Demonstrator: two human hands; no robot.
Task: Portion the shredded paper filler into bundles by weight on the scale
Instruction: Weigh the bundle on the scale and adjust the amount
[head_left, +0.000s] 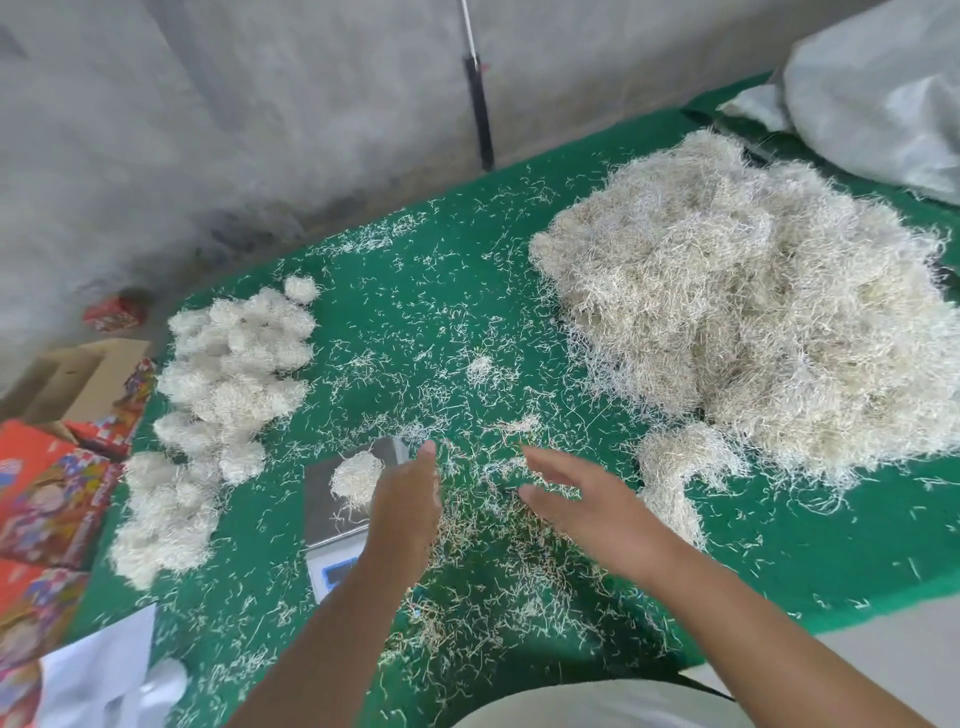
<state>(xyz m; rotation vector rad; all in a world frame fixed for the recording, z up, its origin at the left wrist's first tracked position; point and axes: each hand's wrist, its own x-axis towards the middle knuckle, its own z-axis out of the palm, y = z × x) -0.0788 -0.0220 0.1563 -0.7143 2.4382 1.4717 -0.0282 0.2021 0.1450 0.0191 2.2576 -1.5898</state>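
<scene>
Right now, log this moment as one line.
small bundle on scale | left hand open beside it | right hand open, empty | big pile right | finished bundles left

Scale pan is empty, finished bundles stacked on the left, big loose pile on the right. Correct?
Not quite. The head view shows a small bundle sitting on the scale pan, so it is not empty. Finished bundles stacked on the left and the big loose pile on the right are correct.
</scene>
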